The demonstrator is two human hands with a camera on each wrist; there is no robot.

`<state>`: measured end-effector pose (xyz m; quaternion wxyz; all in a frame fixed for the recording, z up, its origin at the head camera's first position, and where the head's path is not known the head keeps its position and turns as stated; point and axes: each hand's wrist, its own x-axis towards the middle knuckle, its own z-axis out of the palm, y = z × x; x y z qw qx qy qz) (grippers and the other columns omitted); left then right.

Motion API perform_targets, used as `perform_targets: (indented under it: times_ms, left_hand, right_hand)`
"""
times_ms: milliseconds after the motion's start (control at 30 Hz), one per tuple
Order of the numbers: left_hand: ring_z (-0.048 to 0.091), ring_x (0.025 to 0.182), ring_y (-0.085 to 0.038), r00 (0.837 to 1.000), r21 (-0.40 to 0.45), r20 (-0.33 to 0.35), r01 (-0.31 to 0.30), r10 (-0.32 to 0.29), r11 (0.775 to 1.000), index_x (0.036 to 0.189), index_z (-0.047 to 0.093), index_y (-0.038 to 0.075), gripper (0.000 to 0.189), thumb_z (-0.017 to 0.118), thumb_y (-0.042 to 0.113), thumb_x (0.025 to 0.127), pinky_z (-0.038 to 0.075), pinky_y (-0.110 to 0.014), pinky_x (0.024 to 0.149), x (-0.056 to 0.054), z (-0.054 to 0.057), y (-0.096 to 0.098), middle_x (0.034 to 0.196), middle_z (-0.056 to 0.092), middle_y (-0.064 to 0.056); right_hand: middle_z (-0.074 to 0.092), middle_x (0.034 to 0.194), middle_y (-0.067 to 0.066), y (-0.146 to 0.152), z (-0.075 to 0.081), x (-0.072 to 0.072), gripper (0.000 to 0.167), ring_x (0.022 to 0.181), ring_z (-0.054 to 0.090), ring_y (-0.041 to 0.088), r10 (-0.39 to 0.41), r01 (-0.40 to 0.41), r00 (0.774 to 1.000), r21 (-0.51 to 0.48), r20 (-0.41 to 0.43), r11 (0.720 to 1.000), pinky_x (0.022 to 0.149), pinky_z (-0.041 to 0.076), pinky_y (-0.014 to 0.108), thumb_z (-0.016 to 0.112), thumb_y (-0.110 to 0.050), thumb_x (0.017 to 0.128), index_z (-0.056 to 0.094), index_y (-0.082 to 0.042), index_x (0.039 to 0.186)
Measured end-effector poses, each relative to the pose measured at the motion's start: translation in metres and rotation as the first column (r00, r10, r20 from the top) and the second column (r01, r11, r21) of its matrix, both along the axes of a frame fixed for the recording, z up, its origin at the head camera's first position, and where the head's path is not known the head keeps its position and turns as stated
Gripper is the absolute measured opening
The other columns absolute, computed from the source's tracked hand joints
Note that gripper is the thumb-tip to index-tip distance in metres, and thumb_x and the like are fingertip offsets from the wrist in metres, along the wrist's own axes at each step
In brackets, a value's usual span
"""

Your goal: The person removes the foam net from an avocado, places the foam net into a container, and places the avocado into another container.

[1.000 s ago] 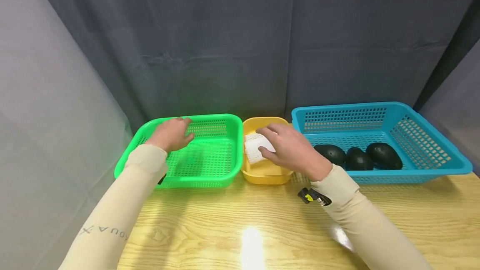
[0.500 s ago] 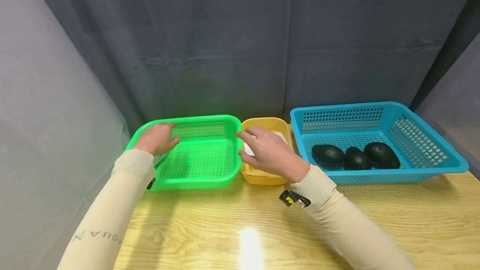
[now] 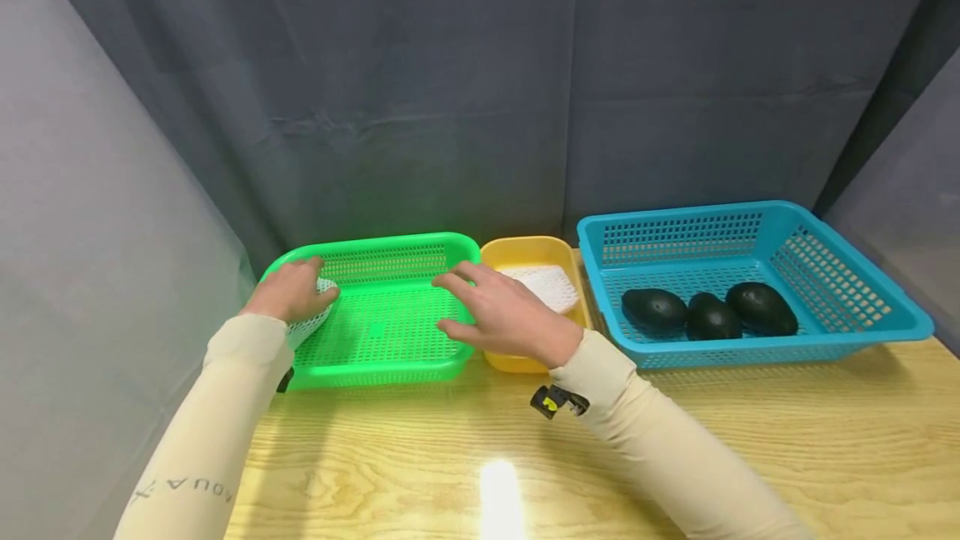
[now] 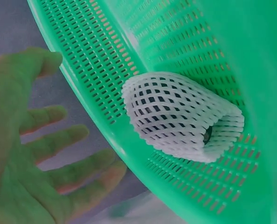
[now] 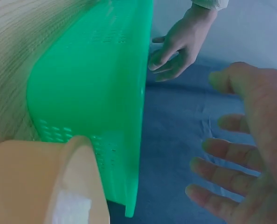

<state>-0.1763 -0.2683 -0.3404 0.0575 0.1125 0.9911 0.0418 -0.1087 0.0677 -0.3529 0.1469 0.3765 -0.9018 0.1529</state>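
Note:
In the head view my left hand [image 3: 288, 290] hovers over the left end of the green basket [image 3: 405, 373], its fingers apart and holding nothing. Below it lies a dark fruit, likely an avocado, in a white foam net sleeve [image 4: 176, 116]; the left wrist view shows the hand clear of it. My right hand [image 3: 510, 315] is in the air over the green basket's right rim, fingers spread, with nothing in them. Behind it, white foam net sleeves [image 3: 551, 286] lie in the yellow bin [image 3: 525, 248].
At the right stands a blue basket [image 3: 675, 219] with three dark avocados [image 3: 712, 319] on its floor. All containers stand side by side on a wooden table [image 3: 420, 457]. A dark grey curtain [image 3: 420, 90] hangs close behind them, and a pale one [image 3: 90, 232] is at the left.
Both hands have shifted left. The left hand has uncovered the netted fruit in the green basket, and the right hand has passed from above the yellow bin to the green basket's right rim.

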Motion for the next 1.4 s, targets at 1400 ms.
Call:
perform_targets:
  times_ms: [1400]
  left_hand:
    - [0.035, 0.138, -0.066, 0.956, 0.046, 0.183, -0.241, 0.229, 0.969, 0.161, 0.006, -0.01, 0.091, 0.047, 0.047, 0.103, 0.04, -0.073, 0.11, -0.029, 0.011, -0.011, 0.156, 0.028, -0.044]
  right_hand:
    - [0.066, 0.13, 0.006, -0.025, -0.01, -0.012, 0.058, 0.108, 0.065, 0.021, 0.038, -0.038, 0.999, 0.067, 0.002, 0.997, 0.09, 0.058, 0.035, 0.068, -0.048, 0.097, 0.058, -0.012, 0.14]
